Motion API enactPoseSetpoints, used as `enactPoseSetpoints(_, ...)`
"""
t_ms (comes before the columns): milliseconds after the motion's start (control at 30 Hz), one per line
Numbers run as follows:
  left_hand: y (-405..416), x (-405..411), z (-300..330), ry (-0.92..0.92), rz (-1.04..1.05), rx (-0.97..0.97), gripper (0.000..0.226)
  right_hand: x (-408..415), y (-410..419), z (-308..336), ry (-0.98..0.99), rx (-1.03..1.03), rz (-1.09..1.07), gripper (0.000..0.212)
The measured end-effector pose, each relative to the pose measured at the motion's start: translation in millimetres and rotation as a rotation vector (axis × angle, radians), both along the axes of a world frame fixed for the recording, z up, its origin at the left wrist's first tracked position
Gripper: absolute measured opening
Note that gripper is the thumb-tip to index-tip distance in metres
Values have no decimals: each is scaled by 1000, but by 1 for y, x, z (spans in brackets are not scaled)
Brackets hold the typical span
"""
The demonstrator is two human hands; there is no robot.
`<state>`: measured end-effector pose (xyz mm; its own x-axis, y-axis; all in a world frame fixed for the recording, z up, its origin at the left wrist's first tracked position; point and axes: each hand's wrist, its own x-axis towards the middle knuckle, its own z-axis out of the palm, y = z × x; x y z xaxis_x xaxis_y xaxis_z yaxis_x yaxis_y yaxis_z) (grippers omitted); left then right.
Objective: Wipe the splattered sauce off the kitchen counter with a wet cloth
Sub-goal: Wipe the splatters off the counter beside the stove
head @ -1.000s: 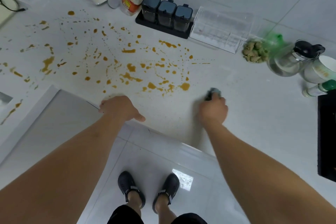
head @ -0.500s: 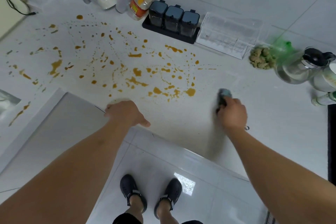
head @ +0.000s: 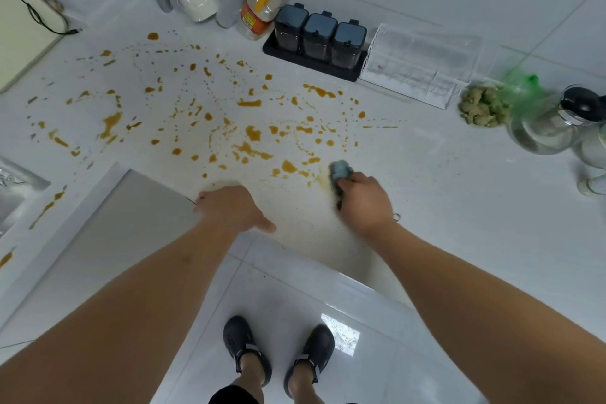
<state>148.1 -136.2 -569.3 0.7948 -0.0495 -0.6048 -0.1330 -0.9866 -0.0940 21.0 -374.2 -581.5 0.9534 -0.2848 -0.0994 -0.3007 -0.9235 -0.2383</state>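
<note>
counter point(head: 459, 207) | sauce point(head: 252, 133) | right hand point(head: 365, 203) grips cloth point(head: 341, 169) | labels unreadable

Orange-brown sauce point(head: 249, 133) speckles the pale grey counter point(head: 459, 207). The cloth point(head: 341, 170) is blue-grey. At twelve o'clock, a yellow-capped bottle point(head: 265, 0); at two, a green bag point(head: 521, 84).

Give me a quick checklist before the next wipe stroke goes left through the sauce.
1. Cloth in grip: ok, right hand holds it bunched on the counter.
2. Cloth at the spill: ok, it sits at the right edge of the sauce splatter.
3. Brace: ok, left hand rests at the counter edge.
4. Path left: ok, only sauce lies ahead.
5. Spice jars: ok, behind the spill, apart from the cloth.
6. Cloth wetness: cannot tell.
</note>
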Motion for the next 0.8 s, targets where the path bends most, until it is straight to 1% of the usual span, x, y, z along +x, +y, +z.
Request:
enactPoseSetpoints(67, 1, 0, -2, -6, -3, 8, 105, -7, -37, 0, 4, -55, -118, 34)
enactPoseSetpoints(133, 1, 0, -3, -10, -25, 10, 102, -2, -70, -1, 45, -46, -302, 36)
enactPoseSetpoints(200, 0, 1, -2, -14, -35, 13, 103, 11, -78, -3, 47, 0, -434, 35)
enactPoseSetpoints(233, -1, 1, -1, -12, -39, 17, 105, 19, -69, -3, 30, 21, -446, 35)
enactPoseSetpoints(267, 0, 1, -1, -3, -42, 21, 106, 26, -52, -3, 14, 39, -412, 36)
enactPoseSetpoints(333, -1, 2, 1, 3, -43, 9, 107, 34, -9, -4, -16, 81, -275, 39)
enactPoseSetpoints(433, 0, 2, 0, -8, -48, -5, 111, 22, 45, -7, 16, 106, -54, 40)
enactPoseSetpoints(500, 1, -1, 1, -4, -61, 2, 110, 3, 43, -8, 30, 69, 54, 37)
enactPoseSetpoints(567, 3, -1, 2, -10, -61, 9, 108, -15, 12, -10, -5, 3, 67, 38)
enactPoseSetpoints(633, 3, -1, 2, -16, -65, 17, 108, -28, -33, -8, -4, -51, -61, 41)
enactPoseSetpoints(700, 2, 0, 0, -10, -62, 18, 108, -34, -74, -5, 9, -36, -287, 38)
enactPoseSetpoints(767, 0, 0, 1, -6, -45, 13, 106, -26, -92, -6, 22, -26, -490, 36)
enactPoseSetpoints(800, 0, 0, 0, -4, -29, 16, 105, -16, -89, -8, 30, -33, -533, 37)
